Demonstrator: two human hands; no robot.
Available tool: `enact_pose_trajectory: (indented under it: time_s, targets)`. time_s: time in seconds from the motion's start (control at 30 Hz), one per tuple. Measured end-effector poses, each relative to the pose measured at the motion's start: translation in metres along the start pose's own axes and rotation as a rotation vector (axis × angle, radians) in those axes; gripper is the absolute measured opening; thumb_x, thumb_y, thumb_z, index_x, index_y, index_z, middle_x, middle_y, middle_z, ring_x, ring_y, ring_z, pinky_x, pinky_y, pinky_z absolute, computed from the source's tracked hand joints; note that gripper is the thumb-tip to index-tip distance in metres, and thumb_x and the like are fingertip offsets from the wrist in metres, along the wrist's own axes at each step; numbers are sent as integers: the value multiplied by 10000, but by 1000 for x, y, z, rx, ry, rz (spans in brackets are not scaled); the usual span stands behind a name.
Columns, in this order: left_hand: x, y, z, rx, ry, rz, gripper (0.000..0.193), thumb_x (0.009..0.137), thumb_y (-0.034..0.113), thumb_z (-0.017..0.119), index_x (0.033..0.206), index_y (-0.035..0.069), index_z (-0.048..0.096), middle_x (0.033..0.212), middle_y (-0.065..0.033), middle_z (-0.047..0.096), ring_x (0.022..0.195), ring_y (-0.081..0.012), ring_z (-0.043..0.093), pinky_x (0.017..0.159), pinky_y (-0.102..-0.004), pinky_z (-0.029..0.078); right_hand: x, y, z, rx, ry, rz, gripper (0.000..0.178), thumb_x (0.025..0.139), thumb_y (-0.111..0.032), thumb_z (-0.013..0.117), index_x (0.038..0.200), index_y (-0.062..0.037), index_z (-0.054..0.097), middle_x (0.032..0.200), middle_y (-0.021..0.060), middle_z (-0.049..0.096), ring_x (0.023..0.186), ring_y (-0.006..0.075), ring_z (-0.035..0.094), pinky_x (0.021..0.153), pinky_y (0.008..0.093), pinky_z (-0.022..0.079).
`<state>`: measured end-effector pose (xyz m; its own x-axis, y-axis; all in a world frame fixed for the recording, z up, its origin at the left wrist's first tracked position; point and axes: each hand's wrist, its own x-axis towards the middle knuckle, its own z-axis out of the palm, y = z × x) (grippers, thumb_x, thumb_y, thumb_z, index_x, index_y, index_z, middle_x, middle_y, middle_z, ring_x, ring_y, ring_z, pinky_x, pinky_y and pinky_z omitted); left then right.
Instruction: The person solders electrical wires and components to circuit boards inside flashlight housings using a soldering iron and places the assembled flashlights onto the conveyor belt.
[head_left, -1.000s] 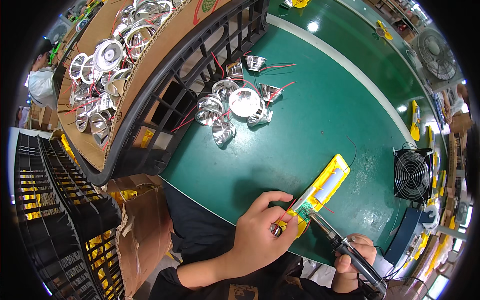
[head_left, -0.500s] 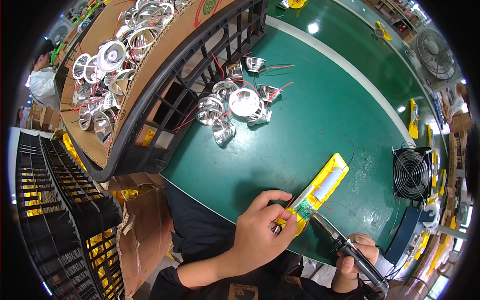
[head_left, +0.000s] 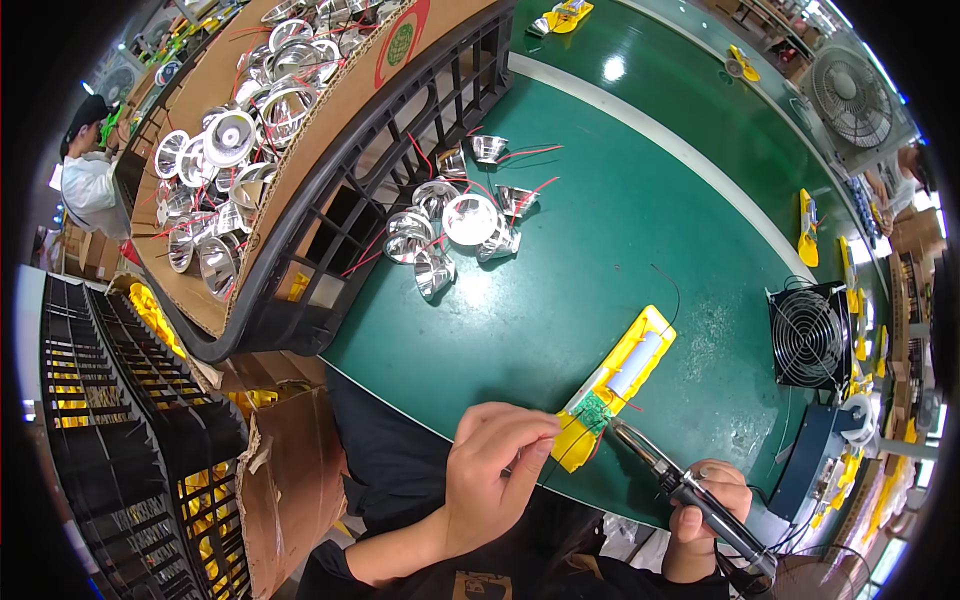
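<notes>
A yellow plastic housing (head_left: 573,443) lies slantwise on the green table, with a pale lilac battery cell (head_left: 634,363) and a green circuit board (head_left: 592,411) inside it. Thin red and dark wires come off the board. My right hand (head_left: 722,492) grips a soldering iron (head_left: 690,492), its tip close beside the board's right edge; contact cannot be made out. My left hand (head_left: 497,478) is pinched just left of the board, the fingertips near the housing. Whatever sits between them is too small to name.
Several silver reflector cups (head_left: 470,219) with red wires stand on the table beside a black crate (head_left: 345,215). A carton (head_left: 262,190) in it holds more reflectors. To the right are a small black fan (head_left: 808,338) and a dark blue box (head_left: 808,462). Beyond the pale strip lie yellow housings (head_left: 808,228).
My left hand has drawn back left from the housing, its fingers now bunched together. The iron's tip has come off the board's middle to its edge. The whole view has shifted slightly.
</notes>
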<state>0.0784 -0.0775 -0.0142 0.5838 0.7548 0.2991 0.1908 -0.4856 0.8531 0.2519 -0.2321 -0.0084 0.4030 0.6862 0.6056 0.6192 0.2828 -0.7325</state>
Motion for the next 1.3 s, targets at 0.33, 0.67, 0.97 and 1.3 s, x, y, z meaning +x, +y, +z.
enact_pose_trajectory:
  time_s: [0.33, 0.67, 0.97, 1.3]
  targets:
    - [-1, 5, 4, 29, -40, -76, 74, 662, 29, 641, 724, 43, 603, 724, -63, 532, 688, -175, 477, 639, -280, 380, 8, -3, 2, 19, 41, -20, 295, 685, -205, 667, 761, 13, 484, 521, 95, 518, 392, 188, 498, 419, 287, 456]
    - [9, 11, 3, 83, -137, -100, 68, 618, 83, 636, 669, 87, 591, 893, -73, 489, 818, -250, 442, 683, -344, 342, 9, -5, 4, -41, 42, 21, 312, 688, -235, 673, 766, -6, 477, 527, 82, 518, 400, 188, 503, 414, 280, 452]
    - [10, 9, 8, 124, -172, -135, 64, 625, 111, 635, 654, 107, 578, 889, -49, 488, 831, -234, 440, 694, -348, 303, 12, -5, 10, -51, 74, 158, 436, 703, -369, 633, 517, -34, 425, 380, 0, 413, 301, 135, 429, 340, 235, 377]
    - [9, 9, 9, 130, -172, -161, 79, 618, 99, 638, 656, 111, 570, 903, -47, 485, 844, -235, 440, 695, -354, 296, 12, -2, -3, 6, -147, 138, 302, 676, -238, 672, 744, -7, 489, 527, 84, 522, 400, 202, 503, 406, 284, 441]
